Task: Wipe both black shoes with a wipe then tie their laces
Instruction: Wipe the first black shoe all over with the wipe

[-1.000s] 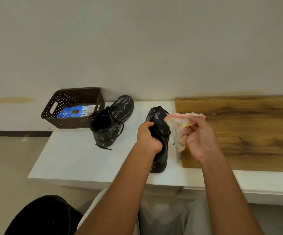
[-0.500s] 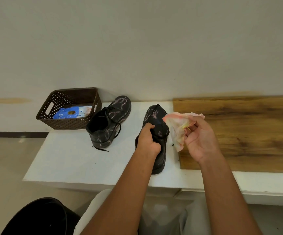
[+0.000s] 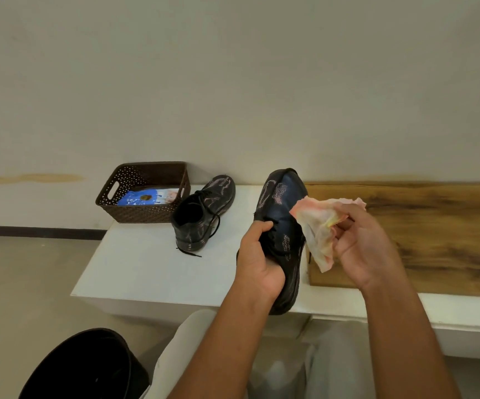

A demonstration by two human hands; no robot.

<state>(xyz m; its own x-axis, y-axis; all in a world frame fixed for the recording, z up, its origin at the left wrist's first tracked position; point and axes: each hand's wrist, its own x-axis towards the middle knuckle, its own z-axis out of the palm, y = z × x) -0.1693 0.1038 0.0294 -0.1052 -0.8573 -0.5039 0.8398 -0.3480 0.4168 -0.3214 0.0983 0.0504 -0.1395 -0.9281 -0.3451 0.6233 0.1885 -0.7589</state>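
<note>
Gripping one black shoe (image 3: 282, 226) around its opening, the left hand (image 3: 258, 260) held it tilted up, toe toward the wall and heel low near the front edge of the white desk (image 3: 146, 272); whether the heel touched the desk could not be told. The right hand (image 3: 362, 249) had its fingers curled around a crumpled wipe (image 3: 319, 226), stained pink and yellow, just beside the shoe's right side at the laces, either touching it or nearly so. The other black shoe (image 3: 201, 214) stood on the desk to the left, apart from the first, its laces (image 3: 212, 226) loose, with one end trailing onto the desk. Behind and left of it a brown woven basket (image 3: 146, 214) sat against the wall, a blue packet (image 3: 141, 197) lying inside it. A wooden board (image 3: 434, 231) lay on the right part of the desk. A black bin (image 3: 89, 367) stood on the floor at lower left, beside the person's pale trouser legs (image 3: 181, 347).
</note>
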